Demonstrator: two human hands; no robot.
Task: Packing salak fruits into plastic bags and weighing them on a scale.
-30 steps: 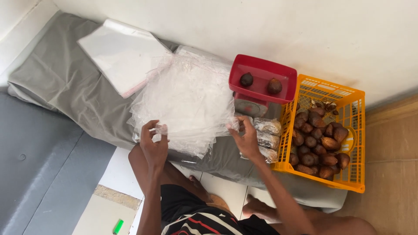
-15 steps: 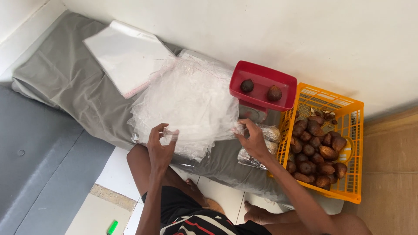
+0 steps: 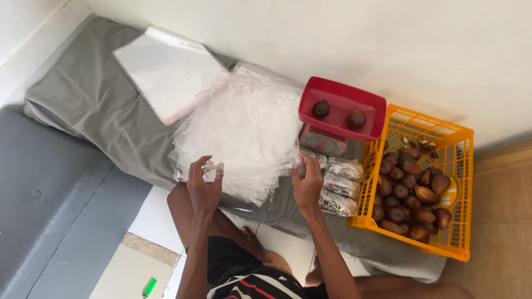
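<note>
Both hands hold one clear plastic bag [image 3: 244,166] on top of the pile of clear bags [image 3: 238,130], which lies on the grey mat [image 3: 94,105]. The left hand [image 3: 204,185] has its fingers pinched on the bag's left edge, and the right hand [image 3: 307,185] has its fingers closed on the right edge. Just beside the right hand lie three packed bags [image 3: 341,185], with a red scale tray [image 3: 341,108] and an orange crate [image 3: 460,166] of brown fruits near them.

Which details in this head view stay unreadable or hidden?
- Clear plastic bags: count unclear; layers overlap.
- Left hand and right hand: grip on the bags unclear, fingertips buried in plastic.
- Scale dial: hidden under its red tray.
- Orange crate: lower fruit hidden by top layer.
</note>
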